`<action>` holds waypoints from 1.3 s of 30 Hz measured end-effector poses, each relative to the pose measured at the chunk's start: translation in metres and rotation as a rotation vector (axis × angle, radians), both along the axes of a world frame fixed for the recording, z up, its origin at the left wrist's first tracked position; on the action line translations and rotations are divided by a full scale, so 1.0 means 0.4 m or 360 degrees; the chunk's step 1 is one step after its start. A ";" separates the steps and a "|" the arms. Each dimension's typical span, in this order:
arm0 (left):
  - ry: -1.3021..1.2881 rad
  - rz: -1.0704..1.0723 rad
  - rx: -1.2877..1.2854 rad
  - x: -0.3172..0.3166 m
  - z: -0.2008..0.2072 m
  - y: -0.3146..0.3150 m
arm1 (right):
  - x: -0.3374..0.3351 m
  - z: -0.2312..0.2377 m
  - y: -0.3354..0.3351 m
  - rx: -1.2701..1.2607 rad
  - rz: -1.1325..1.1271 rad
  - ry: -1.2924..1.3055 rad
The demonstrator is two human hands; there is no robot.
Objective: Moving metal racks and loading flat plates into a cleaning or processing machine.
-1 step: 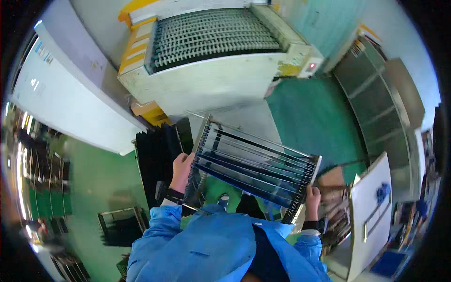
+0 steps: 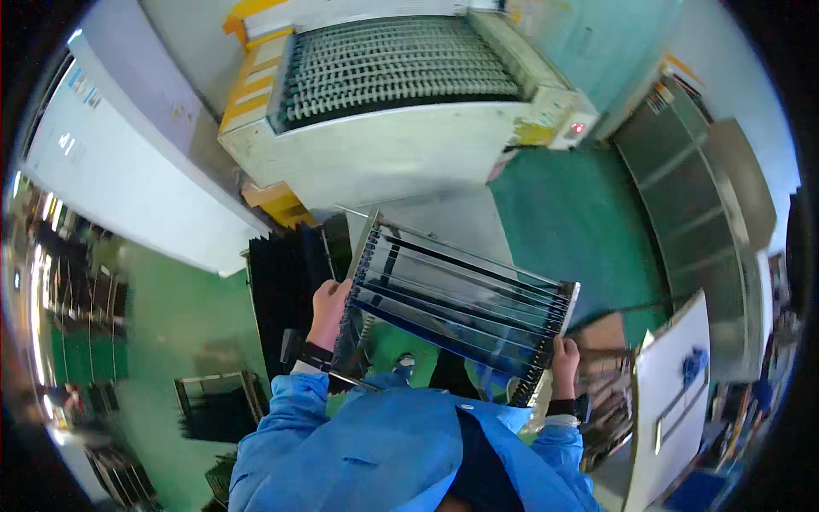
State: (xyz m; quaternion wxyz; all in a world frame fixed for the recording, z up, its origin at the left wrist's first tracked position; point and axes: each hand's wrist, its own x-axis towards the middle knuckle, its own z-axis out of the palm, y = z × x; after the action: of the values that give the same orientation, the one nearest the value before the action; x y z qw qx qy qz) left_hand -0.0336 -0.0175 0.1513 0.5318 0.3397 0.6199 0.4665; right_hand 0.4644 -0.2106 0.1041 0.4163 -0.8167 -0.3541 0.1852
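A metal slotted rack (image 2: 461, 290) is held up in front of my body, its right end lower in the picture. It has black toothed rails at both ends and thin rods between them, with several dark, shiny flat sheets (image 2: 426, 334) set across it. My left hand (image 2: 329, 309) is closed round the left end frame. My right hand (image 2: 565, 357) grips the right end frame near its lower corner. Both thumbs show; most of the fingers are hidden behind the frame.
Ahead stands a pale machine (image 2: 375, 162) with a bed of rollers (image 2: 401, 72). Dark racks (image 2: 286, 290) stand on the floor at my left, near a white cabinet (image 2: 136, 162). A white board (image 2: 670, 401) stands at my right; a grey metal cabinet (image 2: 682, 205) is farther back.
The view has shifted slightly, so the machine and the right-hand cabinet sit a little farther right in the picture. Both hands keep their hold on the rack.
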 end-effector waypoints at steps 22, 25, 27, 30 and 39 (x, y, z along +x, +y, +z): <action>0.0804 0.0849 -0.0163 0.144 -0.299 0.272 | 0.303 -0.449 1.321 -0.0622 0.0825 0.0526; 0.1010 0.0980 -0.0224 0.165 -0.256 0.205 | 0.242 -0.385 1.288 -0.0735 0.1081 0.0695; 0.1203 0.1030 -0.0349 0.179 -0.266 0.169 | 0.262 -0.369 1.269 -0.0736 0.1251 0.0498; 0.1138 0.1217 -0.0290 0.230 -0.284 0.064 | 0.189 -0.217 1.215 -0.0983 0.1306 0.0560; 0.1030 0.1434 -0.0255 0.365 -0.296 -0.339 | 0.283 -0.160 0.846 -0.0936 0.2157 -0.0793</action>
State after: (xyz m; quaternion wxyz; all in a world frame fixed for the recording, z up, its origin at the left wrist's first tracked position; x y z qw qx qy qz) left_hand 0.1124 -0.1531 0.0329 0.0866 0.1255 0.8688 0.4711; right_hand 0.5777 0.1277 0.0402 -0.1132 -0.5165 -0.7952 0.2966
